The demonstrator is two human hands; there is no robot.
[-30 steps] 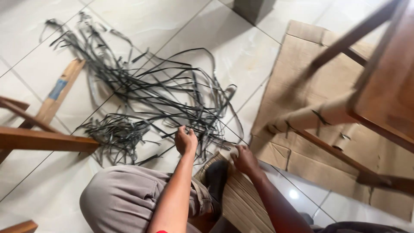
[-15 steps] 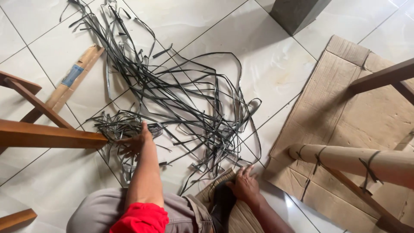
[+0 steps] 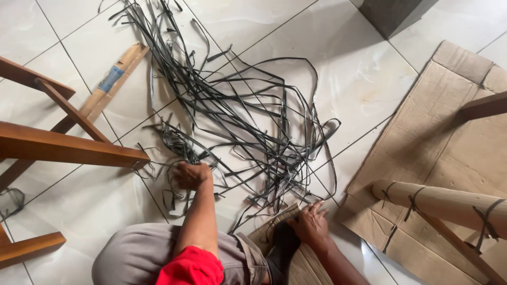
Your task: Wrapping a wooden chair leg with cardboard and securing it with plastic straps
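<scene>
A tangled pile of long dark plastic strips (image 3: 237,111) lies spread over the white tiled floor. My left hand (image 3: 191,174) is stretched forward and closed around a bunch of these strips at the pile's near left edge. My right hand (image 3: 311,224) rests flat on a woven tan piece (image 3: 303,264) in my lap, fingers spread, close to the strips' near ends. My knee in grey trousers (image 3: 137,253) and a red sleeve (image 3: 193,266) fill the bottom of the view.
A wooden frame (image 3: 63,145) stands at the left. A flat wooden stick with a blue label (image 3: 108,87) lies behind it. Flattened cardboard (image 3: 433,142) covers the floor at right, with a strip-bound pole (image 3: 449,203) over it. A dark block (image 3: 393,16) sits top right.
My left hand has reached out leftward from the middle of the pile and closed on strips at its left edge. The view has tilted down; my right hand stays on the woven piece.
</scene>
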